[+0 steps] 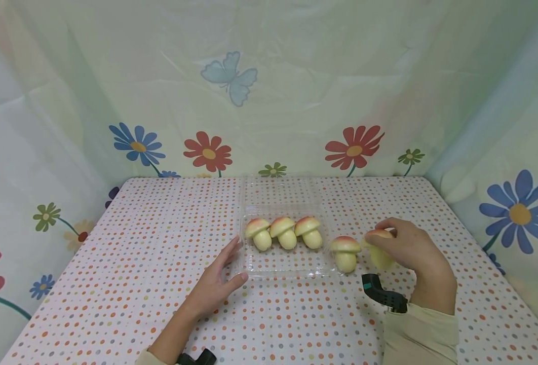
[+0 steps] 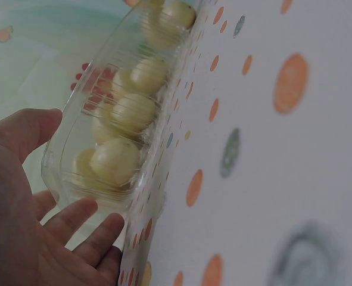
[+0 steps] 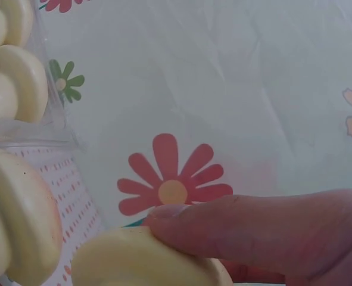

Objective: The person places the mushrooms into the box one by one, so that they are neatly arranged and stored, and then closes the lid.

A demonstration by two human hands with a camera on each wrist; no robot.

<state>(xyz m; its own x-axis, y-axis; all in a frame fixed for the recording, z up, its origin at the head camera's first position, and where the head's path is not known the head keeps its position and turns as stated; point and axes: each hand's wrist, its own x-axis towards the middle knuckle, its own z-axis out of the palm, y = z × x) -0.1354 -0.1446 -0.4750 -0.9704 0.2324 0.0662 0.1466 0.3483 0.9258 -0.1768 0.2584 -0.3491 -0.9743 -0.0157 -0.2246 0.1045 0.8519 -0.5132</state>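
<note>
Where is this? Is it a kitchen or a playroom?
Probably a small play or recording corner, not a kitchen. A table with a polka-dot tablecloth is walled in by a flower-and-butterfly curtain, and toy mushrooms sit in a clear plastic tray.

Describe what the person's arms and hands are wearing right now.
Both hands are bare: no gloves or rings visible. The right hand comes out of a pale cream sleeve, with a black wrist camera mount with a teal accent beside it. The left hand has a black mount near the frame's bottom.
</note>
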